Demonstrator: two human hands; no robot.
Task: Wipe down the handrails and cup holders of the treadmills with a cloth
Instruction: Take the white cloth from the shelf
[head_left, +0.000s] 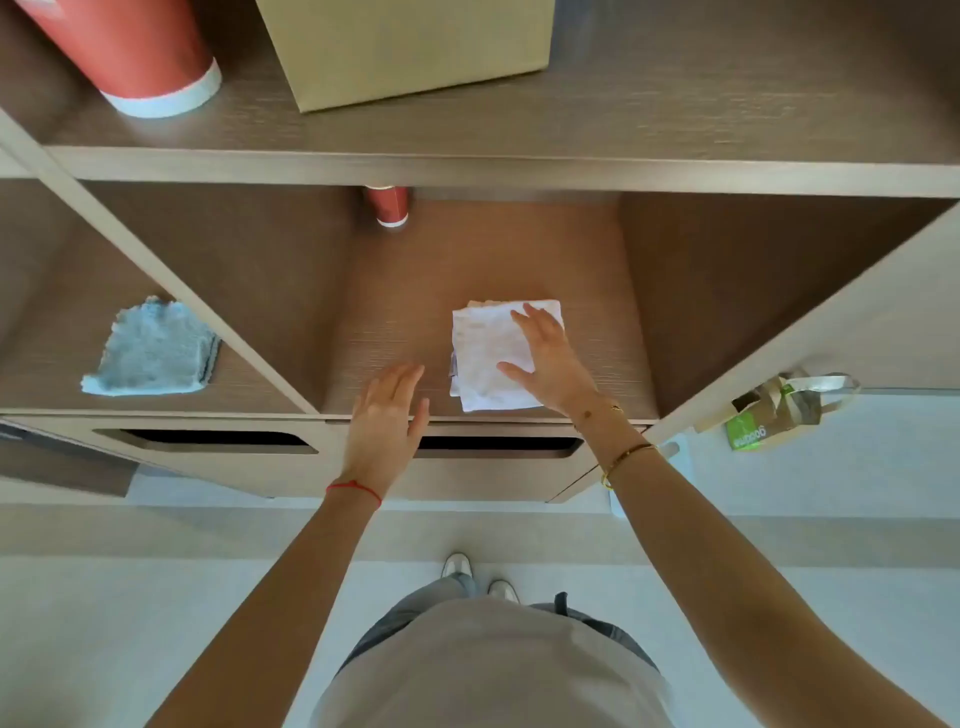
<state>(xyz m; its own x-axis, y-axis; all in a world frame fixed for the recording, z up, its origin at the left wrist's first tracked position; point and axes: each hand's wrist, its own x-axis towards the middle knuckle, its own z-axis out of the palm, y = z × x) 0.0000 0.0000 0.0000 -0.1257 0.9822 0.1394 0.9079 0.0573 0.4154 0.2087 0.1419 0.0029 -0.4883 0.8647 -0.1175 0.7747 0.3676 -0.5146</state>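
A person's right hand (553, 358) rests flat, fingers (524, 321) spread and straight, on a folded white cloth (480, 353) lying near the front edge of a brown shelf (395, 312). The left hand (387, 421) hovers just beside the cloth at the shelf's front edge, fingers relaxed and holding nothing. A grey cloth (150, 348) lies in the neighbouring left compartment; a red cup (387, 205) stands at the back edge.

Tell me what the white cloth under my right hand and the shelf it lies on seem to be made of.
White cloth: thin woven fabric, probably cotton, matte, creased and folded. Shelf: brown wood-grain board, likely laminate, with fine straight lines and a low sheen.
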